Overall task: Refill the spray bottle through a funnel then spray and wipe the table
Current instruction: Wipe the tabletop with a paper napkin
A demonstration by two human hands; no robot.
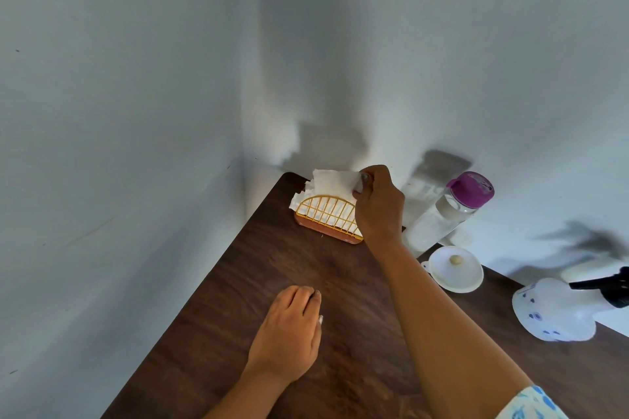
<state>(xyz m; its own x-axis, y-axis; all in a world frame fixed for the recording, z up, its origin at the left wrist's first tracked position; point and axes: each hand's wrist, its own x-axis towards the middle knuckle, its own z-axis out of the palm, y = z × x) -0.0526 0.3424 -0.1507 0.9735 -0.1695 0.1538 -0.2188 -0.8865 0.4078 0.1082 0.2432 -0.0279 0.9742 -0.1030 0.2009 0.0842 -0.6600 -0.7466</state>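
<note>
My right hand [377, 204] reaches to the far corner of the dark wooden table [238, 282] and pinches a white paper napkin [332, 184] standing in a yellow wire holder [325, 214]. My left hand [289, 333] rests on the table nearer to me, fingers curled over a small white scrap that shows at its right edge. A white spray bottle [558, 313] with a black trigger head lies at the right edge. The white funnel [454, 269] sits mouth-down beside a clear bottle with a purple cap [442, 214].
White walls meet in a corner just behind the napkin holder. The table's left edge runs diagonally from the far corner toward me. A patterned blue and white sleeve covers my right upper arm at the bottom right.
</note>
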